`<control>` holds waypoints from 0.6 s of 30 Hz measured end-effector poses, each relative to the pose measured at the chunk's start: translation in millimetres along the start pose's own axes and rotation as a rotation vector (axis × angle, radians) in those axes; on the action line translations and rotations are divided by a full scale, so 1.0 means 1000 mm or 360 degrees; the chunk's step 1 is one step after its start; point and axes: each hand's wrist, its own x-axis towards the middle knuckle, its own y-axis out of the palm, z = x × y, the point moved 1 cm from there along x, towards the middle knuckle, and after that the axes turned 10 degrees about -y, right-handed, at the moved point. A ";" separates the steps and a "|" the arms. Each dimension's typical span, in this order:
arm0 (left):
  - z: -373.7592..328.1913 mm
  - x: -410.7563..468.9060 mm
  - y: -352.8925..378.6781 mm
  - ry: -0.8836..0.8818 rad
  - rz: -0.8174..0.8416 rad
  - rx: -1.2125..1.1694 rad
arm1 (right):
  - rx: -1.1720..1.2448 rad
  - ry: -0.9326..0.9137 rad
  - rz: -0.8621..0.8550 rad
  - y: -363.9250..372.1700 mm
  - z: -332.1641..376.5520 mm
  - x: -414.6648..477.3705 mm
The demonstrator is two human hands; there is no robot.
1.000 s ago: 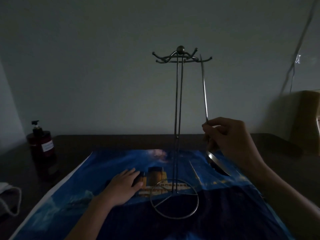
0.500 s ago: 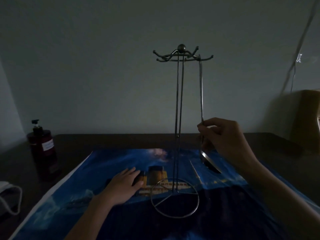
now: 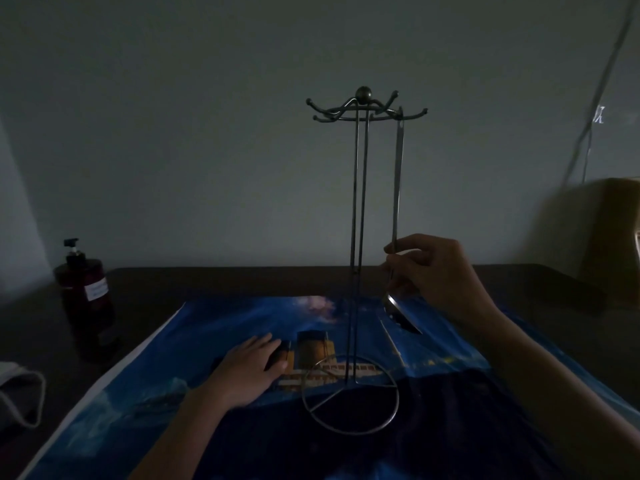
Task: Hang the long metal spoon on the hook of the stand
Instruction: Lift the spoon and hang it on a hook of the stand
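Note:
A tall wire stand [image 3: 357, 216] rises from a ring base on the blue poster, with several hooks around a ball at its top. The long metal spoon [image 3: 398, 188] stands nearly upright to the right of the pole. Its handle tip with the slot overlaps the right hook [image 3: 414, 114]; whether it rests on the hook is unclear in the dim light. My right hand [image 3: 440, 275] pinches the lower handle just above the bowl [image 3: 398, 311]. My left hand [image 3: 247, 370] lies flat on the poster, left of the ring base.
A dark pump bottle [image 3: 85, 296] stands at the table's left. A pale cloth with a loop [image 3: 19, 396] lies at the left edge. A brown box [image 3: 609, 240] sits at the back right. The blue ship poster [image 3: 173, 403] covers the dark table.
My right hand has moved the spoon left and turned it more upright, bringing its handle tip from beside the hook to over it. My left hand stays still.

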 end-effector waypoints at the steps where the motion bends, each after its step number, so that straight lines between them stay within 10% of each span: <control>1: 0.000 0.000 0.000 -0.0002 -0.0002 -0.0001 | -0.0002 0.0001 -0.0002 0.000 -0.001 0.000; 18: 0.002 0.003 0.002 -0.0014 -0.0006 -0.0011 | -0.0075 -0.0012 0.0041 0.000 -0.005 0.002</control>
